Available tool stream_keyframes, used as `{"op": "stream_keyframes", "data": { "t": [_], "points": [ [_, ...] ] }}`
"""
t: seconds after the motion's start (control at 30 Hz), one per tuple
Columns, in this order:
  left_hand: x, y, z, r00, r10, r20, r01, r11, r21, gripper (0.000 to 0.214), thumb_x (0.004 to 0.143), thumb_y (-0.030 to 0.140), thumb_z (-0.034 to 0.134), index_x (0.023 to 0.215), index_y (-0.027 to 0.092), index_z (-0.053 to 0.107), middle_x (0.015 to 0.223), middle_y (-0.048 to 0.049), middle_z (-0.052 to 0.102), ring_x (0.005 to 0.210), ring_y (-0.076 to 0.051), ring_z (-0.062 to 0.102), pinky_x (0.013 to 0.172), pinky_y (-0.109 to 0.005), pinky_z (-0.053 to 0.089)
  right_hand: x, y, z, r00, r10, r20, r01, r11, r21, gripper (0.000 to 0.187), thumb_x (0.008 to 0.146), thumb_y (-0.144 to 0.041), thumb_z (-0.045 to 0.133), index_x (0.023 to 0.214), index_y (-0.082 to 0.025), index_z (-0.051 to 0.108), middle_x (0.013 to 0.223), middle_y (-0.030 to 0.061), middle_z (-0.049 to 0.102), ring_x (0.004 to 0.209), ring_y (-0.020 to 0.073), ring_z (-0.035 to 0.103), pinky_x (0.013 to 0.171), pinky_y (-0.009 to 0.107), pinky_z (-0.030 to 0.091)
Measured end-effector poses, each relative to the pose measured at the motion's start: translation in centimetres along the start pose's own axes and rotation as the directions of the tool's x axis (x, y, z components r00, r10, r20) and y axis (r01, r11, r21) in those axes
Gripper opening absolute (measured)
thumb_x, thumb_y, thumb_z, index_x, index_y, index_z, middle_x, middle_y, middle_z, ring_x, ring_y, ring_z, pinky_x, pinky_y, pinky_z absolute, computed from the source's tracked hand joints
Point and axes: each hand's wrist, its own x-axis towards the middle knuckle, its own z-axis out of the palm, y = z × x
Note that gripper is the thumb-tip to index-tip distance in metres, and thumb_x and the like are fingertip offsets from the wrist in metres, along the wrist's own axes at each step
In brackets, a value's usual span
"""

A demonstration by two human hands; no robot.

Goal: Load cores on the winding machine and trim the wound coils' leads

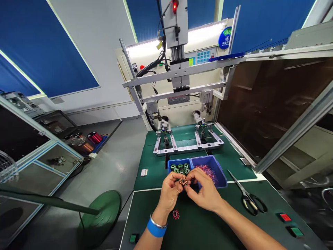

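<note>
A small motor stator (pixel 183 181) with copper-coloured windings is held up between my two hands, just in front of the bins. My left hand (pixel 169 194) pinches its left side between thumb and fingers, a blue band and a metal bracelet at the wrist. From the other side, the thumb and fingers of my right hand (pixel 204 191) close on the same stator. Below them on the green mat lies a red stator (pixel 176 214). Several green stators sit in the smaller blue bin (pixel 168 161), partly hidden by my fingers. The blue-purple bin (pixel 221 173) beside it contains red and purple wire scraps (pixel 206 171).
Scissors (pixel 247 198) lie slightly spread at the right. Behind the bins stands a metal fixture frame (pixel 191 148) under a machine column (pixel 177 27). Red (pixel 285 217) and green (pixel 296 231) buttons are at the right edge, another green button (pixel 133 238) at front left.
</note>
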Motion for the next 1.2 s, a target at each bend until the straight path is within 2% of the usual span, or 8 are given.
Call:
{"op": "stream_keyframes", "data": {
  "t": [0.13,0.3,0.67,0.87,0.93,1.0,1.07,1.2],
  "points": [
    [0.0,-0.5,-0.3,0.999,-0.037,0.029,0.036,0.999,0.021,0.04,0.069,0.036,0.089,0.095,0.014,0.068,0.094,-0.0068,0.065,0.083,-0.015,0.064,0.07,-0.019,0.052,-0.9,1.4,-0.2,0.989,-0.115,-0.095,0.115,0.993,-0.005,0.006,0.089,-0.016,0.061,0.093,-0.019,0.057,0.082,0.0024,0.055,0.078,0.0182,0.053,0.067,0.031,0.045],
    [0.3,-1.1,-0.3,0.997,-0.075,0.025,0.074,0.997,0.027,0.041,0.067,0.037,0.09,0.091,0.015,0.067,0.088,-0.0039,0.065,0.072,-0.01,0.061,0.067,-0.019,0.053,-1.3,2.4,-0.9,0.98,-0.193,-0.05,0.191,0.98,-0.05,0.016,0.097,-0.017,0.057,0.11,-0.021,0.064,0.083,0.0038,0.051,0.075,0.018,0.052,0.065,0.031,0.046],
    [0.8,-2.0,-1.0,0.998,-0.039,0.049,0.034,0.994,0.101,0.04,0.064,0.031,0.092,0.086,0.014,0.063,0.089,-0.0027,0.062,0.073,-0.009,0.058,0.065,-0.016,0.05,-1.5,3.4,-1.5,0.967,-0.253,-0.008,0.25,0.96,-0.122,0.01,0.101,-0.019,0.051,0.098,-0.015,0.059,0.082,0.0049,0.056,0.075,0.0183,0.051,0.066,0.032,0.043],
    [0.4,-0.5,-0.9,0.994,-0.003,0.105,-0.02,0.977,0.211,0.035,0.069,0.016,0.086,0.088,0.015,0.057,0.101,-0.0029,0.062,0.082,-0.013,0.068,0.073,-0.019,0.054,-1.9,3.7,-1.4,0.954,-0.293,-0.061,0.286,0.952,-0.109,0.004,0.096,-0.019,0.06,0.097,-0.016,0.058,0.08,0.004,0.054,0.073,0.0178,0.051,0.066,0.031,0.041],
    [-0.5,0.6,-1.2,0.996,0.002,0.085,-0.024,0.966,0.256,0.035,0.071,0.016,0.084,0.088,0.016,0.053,0.102,-0.0026,0.062,0.093,-0.019,0.069,0.08,-0.024,0.055,-2.3,3.4,-1.3,0.963,-0.27,0.002,0.27,0.963,-0.017,0.003,0.094,-0.018,0.058,0.092,-0.017,0.055,0.077,0.0026,0.054,0.068,0.0164,0.05,0.062,0.029,0.04],
    [-2.1,1.7,-2.2,1.0,0.019,0.023,-0.026,0.942,0.336,0.036,0.072,0.018,0.083,0.09,0.018,0.051,0.101,-0.0025,0.061,0.099,-0.022,0.068,0.086,-0.028,0.055,-2.9,3.0,-1.2,0.963,-0.206,0.173,0.198,0.978,0.065,0.003,0.087,-0.016,0.053,0.086,-0.018,0.053,0.072,-0.0003,0.053,0.061,0.0146,0.048,0.057,0.028,0.036],
    [-4.0,2.5,-4.1,0.995,0.043,-0.085,0.005,0.872,0.489,0.036,0.075,0.022,0.08,0.096,0.019,0.051,0.103,-0.004,0.062,0.103,-0.024,0.066,0.09,-0.032,0.053,-3.5,2.6,-0.8,0.91,-0.069,0.408,0.058,0.998,0.039,0.009,0.077,-0.016,0.058,0.085,-0.019,0.054,0.071,-0.0027,0.053,0.057,0.0135,0.048,0.056,0.028,0.033],
    [-7.8,2.3,-9.0,0.94,0.152,-0.307,0.172,0.566,0.806,0.035,0.075,0.03,0.071,0.104,0.018,0.054,0.106,-0.0088,0.064,0.107,-0.025,0.062,0.098,-0.042,0.047,-4.4,1.9,1.4,0.663,0.262,0.701,-0.115,0.961,-0.25,0.044,0.066,-0.029,0.084,0.101,-0.018,0.06,0.087,-0.0002,0.062,0.068,0.0193,0.058,0.064,0.03,0.041]
  ]
}}
